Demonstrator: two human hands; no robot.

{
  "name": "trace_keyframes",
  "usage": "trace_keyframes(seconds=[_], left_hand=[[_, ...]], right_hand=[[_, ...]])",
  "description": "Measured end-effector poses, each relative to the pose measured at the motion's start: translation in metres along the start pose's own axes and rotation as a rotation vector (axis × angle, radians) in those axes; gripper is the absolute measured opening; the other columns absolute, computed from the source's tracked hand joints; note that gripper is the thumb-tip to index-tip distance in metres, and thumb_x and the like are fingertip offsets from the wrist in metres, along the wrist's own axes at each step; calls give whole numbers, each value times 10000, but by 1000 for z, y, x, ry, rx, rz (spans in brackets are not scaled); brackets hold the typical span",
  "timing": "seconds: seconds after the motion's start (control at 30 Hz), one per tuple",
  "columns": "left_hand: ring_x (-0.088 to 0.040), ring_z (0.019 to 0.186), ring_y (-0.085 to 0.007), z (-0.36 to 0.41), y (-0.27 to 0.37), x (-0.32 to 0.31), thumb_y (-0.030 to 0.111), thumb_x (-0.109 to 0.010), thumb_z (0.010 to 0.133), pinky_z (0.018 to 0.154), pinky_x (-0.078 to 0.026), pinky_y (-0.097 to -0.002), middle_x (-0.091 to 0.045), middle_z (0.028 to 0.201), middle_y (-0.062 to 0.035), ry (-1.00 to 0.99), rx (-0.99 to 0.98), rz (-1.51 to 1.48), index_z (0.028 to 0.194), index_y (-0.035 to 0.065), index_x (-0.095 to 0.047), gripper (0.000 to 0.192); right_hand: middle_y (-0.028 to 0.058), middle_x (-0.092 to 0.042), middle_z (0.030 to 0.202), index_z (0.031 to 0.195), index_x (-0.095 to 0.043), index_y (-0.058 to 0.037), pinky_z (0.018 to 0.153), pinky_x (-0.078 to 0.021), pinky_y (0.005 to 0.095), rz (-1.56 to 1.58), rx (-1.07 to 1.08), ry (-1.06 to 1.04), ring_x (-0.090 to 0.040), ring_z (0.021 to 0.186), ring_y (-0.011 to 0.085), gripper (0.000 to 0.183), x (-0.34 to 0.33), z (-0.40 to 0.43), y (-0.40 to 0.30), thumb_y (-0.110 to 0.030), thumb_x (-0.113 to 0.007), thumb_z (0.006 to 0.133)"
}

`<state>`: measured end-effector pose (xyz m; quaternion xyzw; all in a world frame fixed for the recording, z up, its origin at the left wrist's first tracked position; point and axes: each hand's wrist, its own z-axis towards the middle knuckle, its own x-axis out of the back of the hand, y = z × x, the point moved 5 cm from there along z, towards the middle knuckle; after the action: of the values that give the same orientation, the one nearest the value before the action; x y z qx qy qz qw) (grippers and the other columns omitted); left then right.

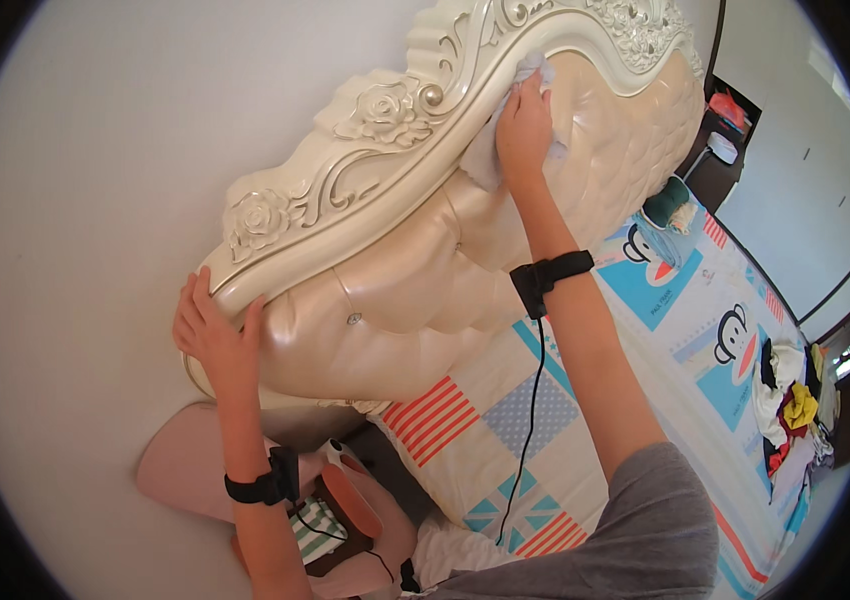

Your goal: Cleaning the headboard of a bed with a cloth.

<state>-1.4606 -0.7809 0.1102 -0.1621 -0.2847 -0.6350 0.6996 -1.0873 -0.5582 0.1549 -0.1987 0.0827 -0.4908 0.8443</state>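
Note:
A cream tufted headboard (pixel 395 300) with a carved, glossy frame of roses and scrolls stands against the wall. My right hand (pixel 526 131) presses a pale grey-white cloth (pixel 481 157) against the padding, just below the frame's upper moulding; part of the cloth is hidden under the hand. At the headboard's lower left corner, my left hand (pixel 219 326) rests on the frame's end, its fingers spread over the edge and the thumb on the front. Both forearms wear black straps with cables.
A bed with a patterned sheet (pixel 642 375) lies beside the headboard. Heaped clothes (pixel 792 412) are at its far edge, and a dark green item (pixel 666 202) lies near the headboard. Pink furniture (pixel 185 457) and a striped green-and-white cloth (pixel 318 529) are at lower left.

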Motion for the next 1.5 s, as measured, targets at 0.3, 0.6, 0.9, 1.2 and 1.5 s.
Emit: trace_keyframes(seconds=[0.3,0.6,0.9,1.2,1.5], left_hand=[[-364,1301,-344,-1,-5,6,430,-696,809,1077,-215,-512,-420,1416,-135,24,4,70,1409,133,-404,730],[-357,1311,-323,0,-13,0,392,-732,789,1079,-210,-496,-424,1417,-130,-11,22,44,1392,121,-425,729],[-377,1290,-337,-1,0,2,421,-720,785,1074,-225,-502,-437,1403,-125,8,5,28,1397,146,-419,735],[-393,1274,-342,0,-2,-3,429,-723,782,1068,-235,-510,-449,1393,-126,35,-10,57,1399,156,-418,741],[-395,1276,-337,0,-5,2,418,-728,779,1067,-239,-507,-453,1390,-119,37,-11,36,1387,152,-443,722]], right_hand=[[283,-624,1077,1116,-582,61,903,-475,469,125,57,-247,-589,1053,404,310,16,-128,-78,-32,-547,822],[165,-672,880,1014,-632,-29,832,-530,413,563,183,-483,-661,829,327,220,42,-161,-145,-29,-612,795],[296,-553,1227,1327,-427,96,933,-434,417,411,-370,-122,-550,1106,420,388,7,-45,-40,-64,-438,974],[250,-532,1304,1280,-486,79,1061,-395,470,338,218,-143,-514,1236,353,426,13,-139,-146,34,-497,856],[206,-595,1126,1166,-561,29,871,-460,439,476,-170,-179,-576,1004,372,334,31,-69,-85,42,-543,833]])
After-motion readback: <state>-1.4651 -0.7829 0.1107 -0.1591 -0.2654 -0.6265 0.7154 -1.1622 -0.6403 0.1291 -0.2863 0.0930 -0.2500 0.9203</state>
